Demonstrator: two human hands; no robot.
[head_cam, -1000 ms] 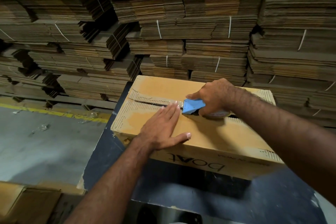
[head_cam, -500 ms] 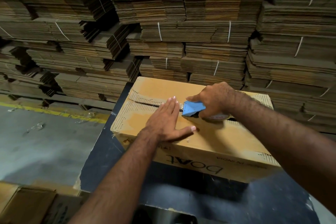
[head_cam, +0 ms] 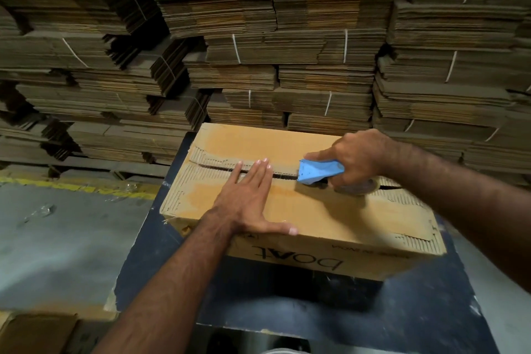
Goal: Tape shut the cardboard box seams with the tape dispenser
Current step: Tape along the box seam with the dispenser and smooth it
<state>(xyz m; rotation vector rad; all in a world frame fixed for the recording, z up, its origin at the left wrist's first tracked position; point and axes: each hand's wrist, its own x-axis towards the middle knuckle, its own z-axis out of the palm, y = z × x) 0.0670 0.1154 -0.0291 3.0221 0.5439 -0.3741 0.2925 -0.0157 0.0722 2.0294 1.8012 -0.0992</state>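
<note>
we are pressing the flat, spread left hand (head_cam: 250, 198) on the torn corrugated cardboard box (head_cam: 330, 218); just beside it, the right hand (head_cam: 356, 158) is gripping the blue wedge-shaped tape dispenser (head_cam: 317, 171).

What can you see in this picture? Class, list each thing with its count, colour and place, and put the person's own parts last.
cardboard box: one, tan, centre, lying on the dark board, centre seam gaping.
tape dispenser: one, blue, on the box's centre seam, right of middle.
tape roll: one, brownish, on the dispenser, partly hidden under the right hand.
dark board: one, dark blue, under the box.
stacks of flattened cardboard: many, brown, strapped in bundles, filling the background.
yellow line: one, on the grey floor at left.
left hand: one, flat on the box top, fingertips at the seam.
right hand: one, gripping the dispenser.
</note>
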